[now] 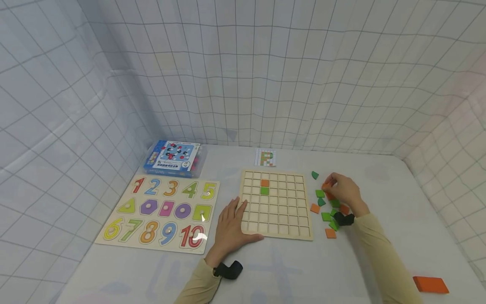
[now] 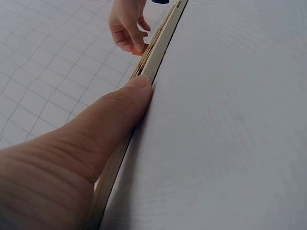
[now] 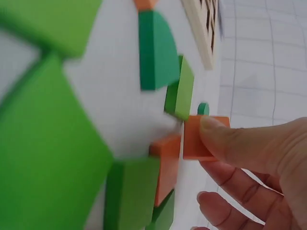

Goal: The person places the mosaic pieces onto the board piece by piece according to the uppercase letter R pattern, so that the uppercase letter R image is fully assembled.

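Note:
My right hand (image 1: 346,192) pinches an orange square tile (image 3: 193,141) between thumb and fingers, above a loose group of tiles. Green square tiles (image 1: 326,216), other orange tiles (image 1: 330,233) and dark green quarter-round pieces (image 3: 156,50) lie about it. My left hand (image 1: 229,230) rests at the near left corner of a wooden grid board (image 1: 281,209), its fingers over the left edge and the thumb (image 2: 117,108) along the front edge. In the grid, one orange tile (image 1: 265,183) sits directly above one green tile (image 1: 264,191).
A small pattern card (image 1: 265,157) lies behind the board. To the left are a number and shape puzzle (image 1: 157,215) and, behind it, a blue boxed set (image 1: 172,158). An orange block (image 1: 430,284) lies at the near right. Gridded white curtains surround the table.

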`<state>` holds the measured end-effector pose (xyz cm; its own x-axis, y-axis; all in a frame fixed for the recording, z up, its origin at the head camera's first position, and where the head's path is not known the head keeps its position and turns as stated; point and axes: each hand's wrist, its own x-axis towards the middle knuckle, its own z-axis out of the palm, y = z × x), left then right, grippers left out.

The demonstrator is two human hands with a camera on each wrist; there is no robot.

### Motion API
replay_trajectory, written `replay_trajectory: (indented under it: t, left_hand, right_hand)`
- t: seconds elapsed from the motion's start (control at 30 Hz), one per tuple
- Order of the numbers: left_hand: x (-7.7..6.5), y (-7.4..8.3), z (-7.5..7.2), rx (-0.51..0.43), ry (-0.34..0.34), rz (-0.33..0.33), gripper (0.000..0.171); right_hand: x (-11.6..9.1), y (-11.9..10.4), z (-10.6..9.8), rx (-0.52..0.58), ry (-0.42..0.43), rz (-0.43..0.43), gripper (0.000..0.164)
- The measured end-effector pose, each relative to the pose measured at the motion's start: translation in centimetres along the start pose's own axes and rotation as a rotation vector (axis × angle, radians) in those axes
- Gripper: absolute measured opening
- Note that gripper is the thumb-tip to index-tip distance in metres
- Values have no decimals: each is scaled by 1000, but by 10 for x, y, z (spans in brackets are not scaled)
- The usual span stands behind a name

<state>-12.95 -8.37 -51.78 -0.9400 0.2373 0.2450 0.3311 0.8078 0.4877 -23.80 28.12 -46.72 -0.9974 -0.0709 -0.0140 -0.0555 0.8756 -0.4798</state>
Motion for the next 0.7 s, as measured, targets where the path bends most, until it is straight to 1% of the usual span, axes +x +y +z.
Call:
replay_trajectory:
  t: [0.2,0.37,0.53,0.63,0.7]
  left_hand:
    - [0,-2,1,4,-6,-10,109]
    - [1,-2,0,3,-18,-20,110]
    - [1,-1,0,9,-21,-14,110]
    - [1,-2,0,20,-21,-14,110]
    - [1,-3,1,25,-20,-16,110]
  right_hand:
    - [-9,-19,7,94,86,-72,22]
    - [-11,-47,21,166,134,-204,22]
    - [-12,-78,39,211,133,-317,21]
    - [-12,-95,48,203,120,-379,20]
    - [-12,-106,53,196,101,-406,20]
